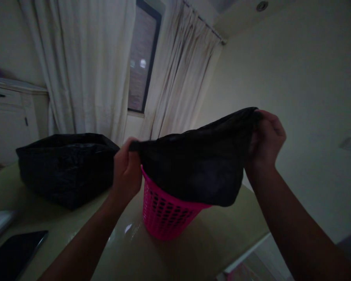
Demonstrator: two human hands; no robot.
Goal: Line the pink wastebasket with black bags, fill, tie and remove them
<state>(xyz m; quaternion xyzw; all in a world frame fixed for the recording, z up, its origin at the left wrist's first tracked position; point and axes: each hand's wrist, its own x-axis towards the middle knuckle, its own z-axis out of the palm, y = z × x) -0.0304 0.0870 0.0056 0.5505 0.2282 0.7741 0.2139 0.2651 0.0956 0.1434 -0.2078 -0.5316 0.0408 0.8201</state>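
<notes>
So the left hand [128,168], around the middle of the frame, had one end of a black plastic bag [193,168] pinched between thumb and fingers, and the right hand [267,138], further right and a bit higher, gripped the other end. The bag was pulled wide between them, right of centre, draped across the top of a pink plastic wastebasket [169,216] and hiding most of its rim. Couldn't tell if any of it was down inside.

Handling-wise, the bag looked thin and floppy, so probably next to no weight, kinda slick, and easy enough to tear if yanked. The top edge near the two ends seemed the right place to hold, with a folded bit bunched under the thumb for grip. The wastebasket, slotted all round, looked light but fairly stiff, likely to skid on that shiny tabletop [199,257]; its rim would've been the best grab.

Further out, a second black bag [67,171] sat boxy at left, a dark flat slab [17,251] lay lower left, and pale curtains [93,70] hung up top.
</notes>
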